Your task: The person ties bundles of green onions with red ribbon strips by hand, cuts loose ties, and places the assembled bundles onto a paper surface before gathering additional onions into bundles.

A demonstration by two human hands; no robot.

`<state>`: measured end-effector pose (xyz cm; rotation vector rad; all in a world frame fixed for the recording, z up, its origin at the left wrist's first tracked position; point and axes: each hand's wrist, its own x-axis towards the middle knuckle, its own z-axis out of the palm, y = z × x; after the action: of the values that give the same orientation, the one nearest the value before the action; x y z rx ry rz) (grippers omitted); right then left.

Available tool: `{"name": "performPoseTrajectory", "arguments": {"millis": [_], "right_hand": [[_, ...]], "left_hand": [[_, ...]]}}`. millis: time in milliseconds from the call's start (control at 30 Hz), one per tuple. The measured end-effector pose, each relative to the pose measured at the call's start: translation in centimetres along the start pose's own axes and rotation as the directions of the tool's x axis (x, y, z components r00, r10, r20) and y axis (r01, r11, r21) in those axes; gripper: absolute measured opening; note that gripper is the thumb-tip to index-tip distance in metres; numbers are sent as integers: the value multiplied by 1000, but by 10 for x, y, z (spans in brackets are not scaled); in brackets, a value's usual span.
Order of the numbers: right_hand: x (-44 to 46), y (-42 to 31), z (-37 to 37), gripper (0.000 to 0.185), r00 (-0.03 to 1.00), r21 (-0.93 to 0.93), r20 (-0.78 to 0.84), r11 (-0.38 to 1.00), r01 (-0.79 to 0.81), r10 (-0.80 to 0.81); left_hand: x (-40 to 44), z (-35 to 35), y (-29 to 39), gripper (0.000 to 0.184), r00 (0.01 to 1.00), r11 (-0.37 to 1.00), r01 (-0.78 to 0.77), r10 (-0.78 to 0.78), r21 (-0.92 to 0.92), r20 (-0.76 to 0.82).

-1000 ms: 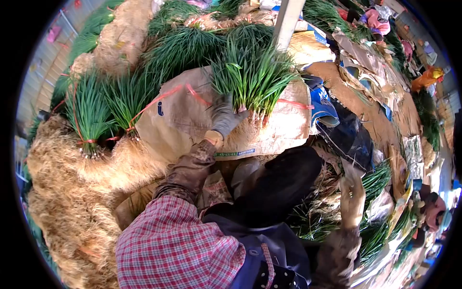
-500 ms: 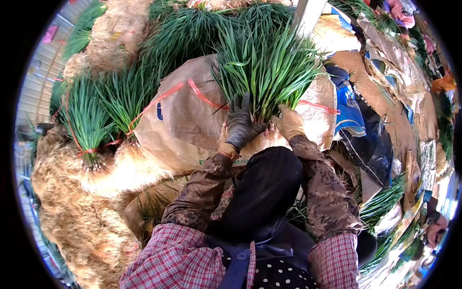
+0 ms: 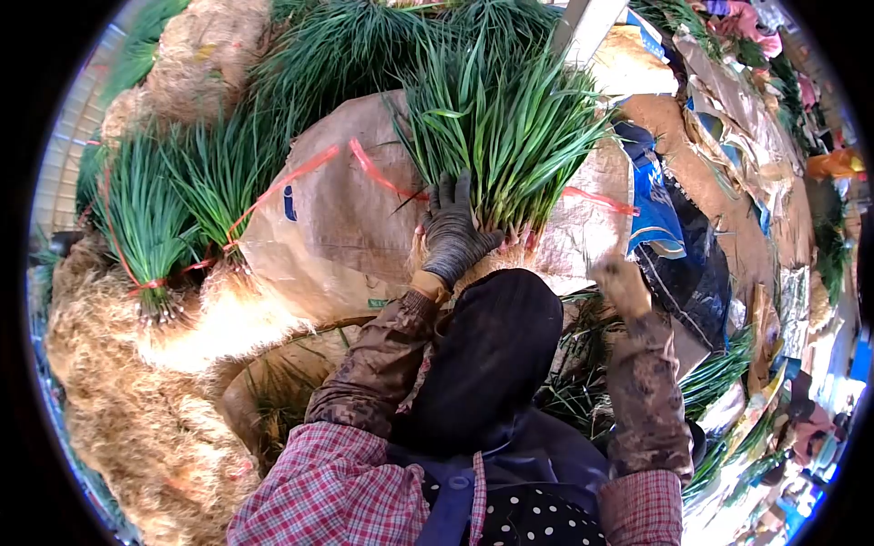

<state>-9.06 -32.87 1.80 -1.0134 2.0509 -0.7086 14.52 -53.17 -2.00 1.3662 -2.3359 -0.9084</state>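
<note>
A loose bunch of green onion seedlings (image 3: 519, 136), with long leaves and pinkish-white stem bases, lies on a tan woven sack (image 3: 346, 218) in front of me. My left hand (image 3: 451, 238), in a dark grey glove, rests flat on the left side of the stem bases with fingers stretched out. Apart from the bunch, my right hand (image 3: 624, 284) in a pale tan glove hovers by the sack's lower right edge. Motion smears its fingers, and whether it holds anything cannot be seen. A red plastic strip (image 3: 369, 168) runs across the sack, passing under the bunch.
Tied bundles of seedlings (image 3: 150, 237) stand at the left, beside heaps of straw-coloured roots (image 3: 118, 382). More green leaves (image 3: 355, 55) lie behind the sack. A pale post (image 3: 590, 32) rises at the back. Blue and black sheeting (image 3: 687, 264) lies on the right.
My right hand has left the stem bases and moved right and down toward me. My left hand stays on the bunch. The view has shifted slightly.
</note>
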Motion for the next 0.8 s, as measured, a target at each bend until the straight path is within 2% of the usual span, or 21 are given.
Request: {"name": "performPoseTrajectory", "arguments": {"millis": [33,67,100,133,200,233,267,300,333,367,400,433,467,533,567,633,700,767,800], "right_hand": [[-20,5,2,32,968,23,89,972,-236,233],[-33,50,13,38,981,-114,174,991,-69,89],[-50,60,25,44,870,-404,422,912,-72,255],[-62,58,35,52,679,-646,568,763,20,464],[-74,49,47,54,740,-682,506,731,29,443],[-76,46,50,55,768,-698,476,716,34,428],[-65,51,53,54,891,-523,357,851,-59,281],[-44,60,58,51,946,-374,181,908,-188,270],[-38,5,47,50,978,-275,76,947,-165,193],[-14,37,62,52,999,5,-45,1000,28,-27],[4,21,68,56,954,-17,-198,974,226,-225],[30,38,85,56,956,357,-222,896,263,-193],[41,31,88,57,974,430,-180,880,203,-137],[57,10,102,59,996,558,-82,827,71,-30],[48,-27,102,66,1000,661,-9,751,3,4],[47,-47,97,63,1000,589,1,808,15,-20],[51,-55,91,63,976,516,135,828,-219,173],[65,-40,100,66,976,611,178,763,-211,128],[68,-44,99,66,969,601,227,769,-217,95]], "left_hand": [[1,0,0,120,1000,1000,6,-6,12,2],[1,1,0,121,1000,1000,11,-11,25,4],[2,2,1,121,1000,999,16,-16,37,5],[1,0,3,120,1000,998,3,-2,66,-8],[-3,-6,9,117,999,992,-18,22,127,-30],[-8,-15,12,112,989,992,-77,88,100,-118],[-11,-17,7,109,981,994,-96,102,45,-165],[-13,-20,-1,106,971,993,-118,114,-8,-212],[-15,-21,-13,103,958,988,-142,122,-58,-261],[-23,-12,-34,105,898,977,-197,146,-83,-414],[-27,-17,-34,100,930,917,-173,31,-361,-366],[-31,-23,-34,94,956,782,-128,-67,-610,-287],[-33,-28,-35,88,974,583,-69,-138,-810,-182],[-24,-9,-61,75,980,713,-49,-103,-699,-173],[-18,4,-78,68,983,770,-39,-87,-636,-165],[-15,-11,-62,56,978,789,-87,-47,-608,-202],[-8,-28,-47,50,994,745,104,-69,-659,79],[2,-36,-38,45,932,700,294,-60,-651,357],[7,-32,-37,45,951,704,257,-63,-662,302]]}}
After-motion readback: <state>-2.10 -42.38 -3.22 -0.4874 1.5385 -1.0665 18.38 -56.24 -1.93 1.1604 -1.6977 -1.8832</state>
